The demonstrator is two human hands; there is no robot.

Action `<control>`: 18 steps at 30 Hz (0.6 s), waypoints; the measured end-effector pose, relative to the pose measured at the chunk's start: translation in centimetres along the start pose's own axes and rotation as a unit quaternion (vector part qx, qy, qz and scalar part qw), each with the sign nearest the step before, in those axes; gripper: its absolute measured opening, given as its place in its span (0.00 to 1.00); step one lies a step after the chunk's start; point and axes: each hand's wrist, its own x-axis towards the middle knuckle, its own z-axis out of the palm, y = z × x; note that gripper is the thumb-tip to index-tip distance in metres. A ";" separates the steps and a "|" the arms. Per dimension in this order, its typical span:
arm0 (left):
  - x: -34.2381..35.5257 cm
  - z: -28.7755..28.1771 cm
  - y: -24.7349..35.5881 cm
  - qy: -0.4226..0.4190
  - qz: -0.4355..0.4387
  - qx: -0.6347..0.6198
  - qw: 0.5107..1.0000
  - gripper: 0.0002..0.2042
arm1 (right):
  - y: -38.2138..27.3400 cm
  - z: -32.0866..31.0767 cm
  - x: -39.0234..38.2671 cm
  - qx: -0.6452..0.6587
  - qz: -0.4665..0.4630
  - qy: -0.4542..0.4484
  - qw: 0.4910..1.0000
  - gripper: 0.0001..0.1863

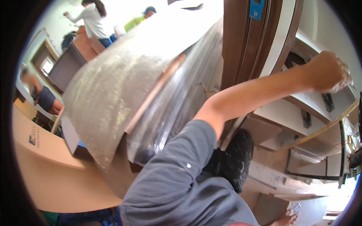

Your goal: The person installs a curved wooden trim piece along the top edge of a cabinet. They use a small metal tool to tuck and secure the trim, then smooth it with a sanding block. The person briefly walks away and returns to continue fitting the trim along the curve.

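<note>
First, white cabinet panels (279, 113), several, fitted with dark metal fittings (306, 118): beside and below the left hand (327, 73). Left hand: bare, at the end of an outstretched forearm, fingers curled inward; whether they grip anything cannot be told. Right hand (288, 219): partly in view, well below the left hand, near the lower edge; fingers bent beside a small pale grey item (297, 207), kind unclear, hold on it not distinguishable. Wooden strip (322, 128), one, long, yellowish: below the left hand, running slantwise. Door frame (241, 41), dark brown, with blue plate (256, 9): left of the left hand, beyond the forearm. Clear plastic wrapping (169, 116), glossy, creased: farther left, past the elbow. Sheet (109, 90), large, greyish, overhanging the wrapping. Cardboard (56, 184), tan, curved in view: far left of both hands. People, three, well apart from the hands, upper left: white top (95, 22); yellow-green top (132, 23); dark shorts (46, 98).
</note>
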 end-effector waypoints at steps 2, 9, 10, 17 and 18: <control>-5.6 -2.8 4.8 0.112 -0.062 -0.133 0.983 0.12 | -3.0 -2.9 2.3 0.161 0.016 0.028 0.986 0.25; -24.5 -4.2 19.0 0.149 -0.484 -0.381 0.773 0.13 | -28.7 -16.7 2.2 0.771 0.110 -0.327 0.536 0.32; -26.4 -4.2 19.9 0.160 -0.557 -0.421 0.698 0.11 | -31.3 -18.6 1.6 0.818 0.059 -0.351 0.453 0.35; -36.6 -9.3 18.8 0.104 -0.669 -0.550 0.488 0.14 | -39.6 -23.1 2.6 0.789 -0.018 -0.524 0.321 0.19; -37.2 -10.0 18.1 0.109 -0.646 -0.568 0.498 0.16 | -40.0 -23.3 2.9 0.781 -0.023 -0.542 0.310 0.17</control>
